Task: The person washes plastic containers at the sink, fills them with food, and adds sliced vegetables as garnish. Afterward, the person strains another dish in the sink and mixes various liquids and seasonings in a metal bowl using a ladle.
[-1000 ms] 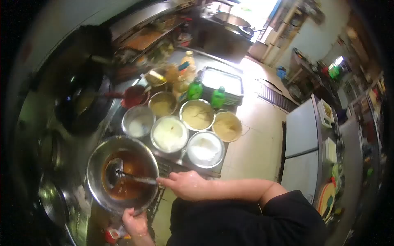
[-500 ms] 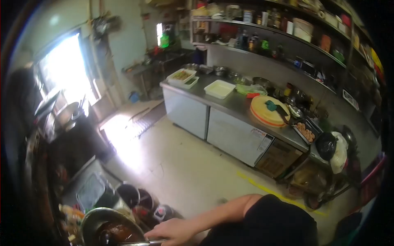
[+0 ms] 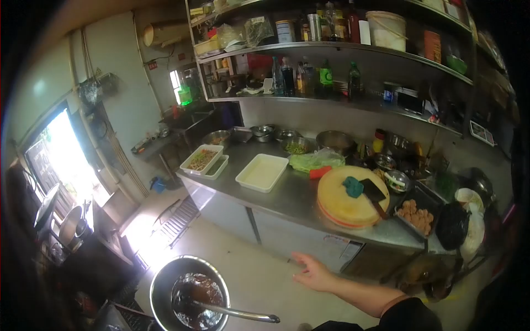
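A steel pot (image 3: 158, 295) is at the lower left, its open mouth facing me. Dark brown liquid (image 3: 201, 289) with a shiny surface sits inside. A metal ladle (image 3: 243, 314) leans in it, its handle lying over the rim toward the right. My right hand (image 3: 313, 274) is stretched out to the right of the pot, fingers apart and holding nothing, between the pot and the counter front. My left hand is not visible, and what supports the pot is hidden.
On the steel counter (image 3: 276, 204) are an empty white tray (image 3: 262, 172), a tray of cut food (image 3: 202, 160), a round chopping board (image 3: 343, 205) with a cleaver (image 3: 373, 193) and green cloth (image 3: 353, 186), and a dark tray of meat pieces (image 3: 415, 217). Shelves (image 3: 337, 46) hang above.
My right hand has let go of the handle at the pot and moved right, toward the counter, fingers spreading. The pot appears nearer the centre, and the view has turned toward the counter.
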A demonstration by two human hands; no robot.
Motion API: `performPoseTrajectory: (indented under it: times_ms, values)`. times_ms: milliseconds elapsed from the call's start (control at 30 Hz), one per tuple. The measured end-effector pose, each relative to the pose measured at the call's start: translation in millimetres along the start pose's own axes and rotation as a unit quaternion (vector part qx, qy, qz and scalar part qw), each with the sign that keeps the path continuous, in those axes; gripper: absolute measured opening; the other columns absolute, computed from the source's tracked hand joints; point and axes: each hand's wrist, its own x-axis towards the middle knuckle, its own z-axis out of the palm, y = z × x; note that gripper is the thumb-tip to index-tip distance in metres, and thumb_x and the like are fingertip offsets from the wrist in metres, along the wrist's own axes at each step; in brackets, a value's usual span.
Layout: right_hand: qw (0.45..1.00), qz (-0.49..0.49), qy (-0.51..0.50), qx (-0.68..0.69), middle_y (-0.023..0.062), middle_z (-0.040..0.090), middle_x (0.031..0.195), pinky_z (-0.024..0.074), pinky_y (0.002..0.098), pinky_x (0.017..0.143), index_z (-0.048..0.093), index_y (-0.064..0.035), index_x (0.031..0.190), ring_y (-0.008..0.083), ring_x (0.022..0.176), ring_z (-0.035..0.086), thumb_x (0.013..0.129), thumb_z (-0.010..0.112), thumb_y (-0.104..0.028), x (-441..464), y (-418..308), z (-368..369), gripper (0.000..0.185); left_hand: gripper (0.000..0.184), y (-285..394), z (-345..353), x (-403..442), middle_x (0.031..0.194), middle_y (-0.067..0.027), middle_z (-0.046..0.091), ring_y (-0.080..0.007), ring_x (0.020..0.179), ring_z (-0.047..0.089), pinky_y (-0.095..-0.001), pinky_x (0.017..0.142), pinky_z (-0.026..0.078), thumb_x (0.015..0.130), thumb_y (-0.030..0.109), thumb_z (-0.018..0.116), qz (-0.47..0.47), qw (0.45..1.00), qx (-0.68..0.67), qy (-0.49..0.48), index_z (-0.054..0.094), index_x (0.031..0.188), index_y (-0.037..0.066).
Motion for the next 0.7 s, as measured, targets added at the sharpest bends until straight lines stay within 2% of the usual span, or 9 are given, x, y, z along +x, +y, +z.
performPoseTrajectory:
  times_ms: [67,167,267,333,400,467,533,600,700]
  values:
    - [0.999,0.009,0.032,-0.016,0.0214,0.048,0.131,0.0459,0.0403,0.094,0.038,-0.0011,0.138,0.0308,0.122,0.047,0.079,0.072,-0.026,32.3,19.3,-33.9,0.072,0.045,-17.4,91.8,22.0,0.114,-0.0204,0.060,-0.0326,0.109,0.057,-0.0421,0.098,0.048,0.071,-0.004,0.058,-0.016,0.999,-0.046,0.006,0.054,0.115,-0.008]
    - [0.994,-0.004,0.073,-0.082,0.0235,0.046,0.131,0.0385,0.0441,0.102,0.035,0.0005,0.139,0.0352,0.124,0.044,0.078,0.073,-0.027,90.4,78.0,-68.7,0.077,0.054,-30.5,133.9,105.3,0.119,-0.0176,0.060,-0.0314,0.113,0.055,-0.0427,0.101,0.047,0.069,-0.007,0.062,-0.062,0.996,-0.059,0.002,0.052,0.122,-0.003]
    - [0.978,-0.043,0.106,-0.176,0.0252,0.041,0.136,0.0305,0.0456,0.109,0.033,0.0015,0.140,0.0390,0.127,0.040,0.077,0.073,-0.027,175.7,62.1,-114.7,0.080,0.060,-42.9,209.4,170.9,0.125,-0.0154,0.058,-0.0294,0.120,0.052,-0.0424,0.107,0.040,0.069,-0.006,0.063,-0.104,0.990,-0.051,-0.076,0.049,0.127,-0.003]
    - [0.974,-0.063,0.168,-0.142,0.0263,0.038,0.138,0.0307,0.0453,0.109,0.030,0.0007,0.141,0.0399,0.130,0.037,0.076,0.073,-0.026,260.9,42.4,-142.8,0.083,0.062,-46.2,253.1,224.0,0.126,-0.0154,0.057,-0.0296,0.120,0.052,-0.0421,0.107,0.040,0.068,-0.007,0.063,-0.134,0.986,-0.030,-0.096,0.049,0.128,-0.003]
    - [0.935,-0.142,0.236,-0.222,0.0267,0.037,0.139,0.0308,0.0449,0.109,0.028,0.0005,0.142,0.0397,0.131,0.036,0.076,0.073,-0.026,362.6,32.5,-180.6,0.084,0.065,-47.5,282.5,286.8,0.128,-0.0147,0.056,-0.0292,0.121,0.051,-0.0419,0.107,0.041,0.066,-0.005,0.064,-0.155,0.982,0.018,-0.105,0.048,0.128,-0.001]
    - [0.924,-0.146,0.306,-0.178,0.0269,0.037,0.139,0.0313,0.0455,0.108,0.029,-0.0001,0.142,0.0395,0.130,0.037,0.076,0.073,-0.027,468.1,6.0,-218.9,0.084,0.066,-48.5,321.5,344.9,0.128,-0.0139,0.056,-0.0292,0.120,0.051,-0.0417,0.106,0.042,0.065,-0.004,0.065,-0.168,0.974,0.042,-0.146,0.049,0.128,0.000]
    - [0.894,-0.133,0.391,-0.172,0.0269,0.037,0.139,0.0321,0.0455,0.108,0.028,0.0013,0.142,0.0389,0.130,0.037,0.075,0.074,-0.027,566.8,-18.6,-257.1,0.085,0.067,-48.4,364.4,383.7,0.127,-0.0124,0.057,-0.0294,0.119,0.052,-0.0410,0.104,0.044,0.063,-0.002,0.066,-0.187,0.971,0.062,-0.137,0.050,0.128,0.002]
    - [0.832,-0.131,0.507,-0.181,0.0274,0.040,0.137,0.0342,0.0451,0.106,0.029,0.0035,0.141,0.0393,0.127,0.040,0.074,0.075,-0.028,657.9,-24.3,-296.7,0.087,0.066,-46.8,385.4,435.8,0.126,-0.0122,0.057,-0.0296,0.118,0.052,-0.0407,0.102,0.045,0.064,-0.001,0.067,-0.206,0.966,0.090,-0.125,0.051,0.127,0.002]
    - [0.772,-0.079,0.608,-0.165,0.0274,0.043,0.134,0.0361,0.0452,0.104,0.030,0.0047,0.139,0.0412,0.124,0.043,0.072,0.077,-0.029,733.8,-31.9,-333.3,0.088,0.062,-43.4,426.4,498.9,0.125,-0.0121,0.058,-0.0295,0.116,0.053,-0.0409,0.099,0.047,0.064,0.001,0.067,-0.230,0.954,0.112,-0.155,0.053,0.124,0.001]
